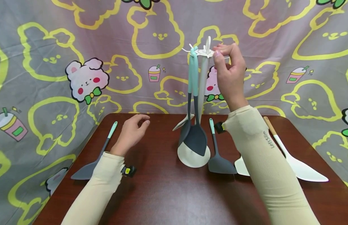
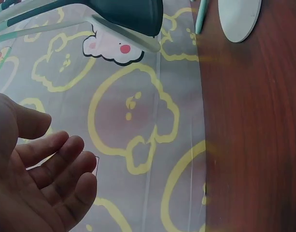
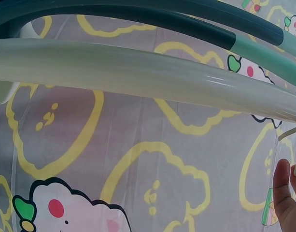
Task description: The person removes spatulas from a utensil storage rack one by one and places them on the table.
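A white utensil rack (image 1: 203, 72) stands upright on its round base (image 1: 194, 161). My right hand (image 1: 230, 62) is up at its top, thumb and fingertips pinching the edge of the hook ring (image 1: 203, 53). Two dark utensils with mint handles (image 1: 194, 78) hang from the ring's left side; the nearer has a broad dark head (image 1: 196, 139). Behind them shows a pale utensil head (image 1: 183, 122), its upper part hidden. My left hand (image 1: 133, 132) hovers left of the rack, fingers loosely bent and holding nothing; the left wrist view shows its palm (image 2: 22, 203).
A dark spatula (image 1: 216, 156) with a mint handle lies right of the base. Beyond it lie a pale utensil head (image 1: 241, 167), partly covered by my right sleeve, and a white turner (image 1: 303, 167) with a wooden handle. Another dark spatula (image 1: 86, 170) lies at the left, behind my left forearm.
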The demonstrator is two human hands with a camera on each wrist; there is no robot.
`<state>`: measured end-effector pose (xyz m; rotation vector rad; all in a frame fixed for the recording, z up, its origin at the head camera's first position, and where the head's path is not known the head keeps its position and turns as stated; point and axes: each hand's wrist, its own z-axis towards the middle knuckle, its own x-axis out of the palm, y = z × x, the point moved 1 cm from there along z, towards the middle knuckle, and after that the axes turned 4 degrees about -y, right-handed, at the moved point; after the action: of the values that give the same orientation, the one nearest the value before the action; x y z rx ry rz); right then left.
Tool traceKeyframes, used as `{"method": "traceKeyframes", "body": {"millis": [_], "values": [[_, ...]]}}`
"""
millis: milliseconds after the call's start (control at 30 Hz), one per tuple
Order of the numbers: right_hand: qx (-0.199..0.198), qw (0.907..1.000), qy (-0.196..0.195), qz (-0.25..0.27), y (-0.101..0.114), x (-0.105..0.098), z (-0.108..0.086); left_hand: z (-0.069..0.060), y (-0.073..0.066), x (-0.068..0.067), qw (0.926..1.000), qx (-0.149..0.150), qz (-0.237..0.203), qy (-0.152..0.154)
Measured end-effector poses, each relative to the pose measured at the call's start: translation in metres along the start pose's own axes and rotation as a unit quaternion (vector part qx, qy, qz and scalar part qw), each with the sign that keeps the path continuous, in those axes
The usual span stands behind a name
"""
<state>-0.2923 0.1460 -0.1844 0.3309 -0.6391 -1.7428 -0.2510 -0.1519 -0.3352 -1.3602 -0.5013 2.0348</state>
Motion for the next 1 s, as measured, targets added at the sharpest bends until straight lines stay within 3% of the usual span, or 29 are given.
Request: {"method": "traceKeyframes", "body": {"millis": [100, 333, 667, 1000], "values": [[0.006, 1.0000, 0.000, -0.007, 0.000, -0.001, 0.000, -0.001, -0.005, 0.002, 0.9999, 0.008, -0.009, -0.009], [-0.027, 0.9996, -0.001, -0.004, -0.002, -0.001, 0.000, -0.005, -0.027, 0.007, 0.9976, 0.050, -0.044, -0.018], [-0.025, 0.9997, -0.003, 0.004, -0.001, -0.001, -0.001, -0.011, -0.056, 0.011, 0.9931, 0.084, -0.082, 0.006], [-0.009, 1.0000, 0.001, -0.003, 0.000, 0.000, -0.001, -0.009, -0.070, 0.018, 0.9907, 0.099, -0.093, 0.010]]}}
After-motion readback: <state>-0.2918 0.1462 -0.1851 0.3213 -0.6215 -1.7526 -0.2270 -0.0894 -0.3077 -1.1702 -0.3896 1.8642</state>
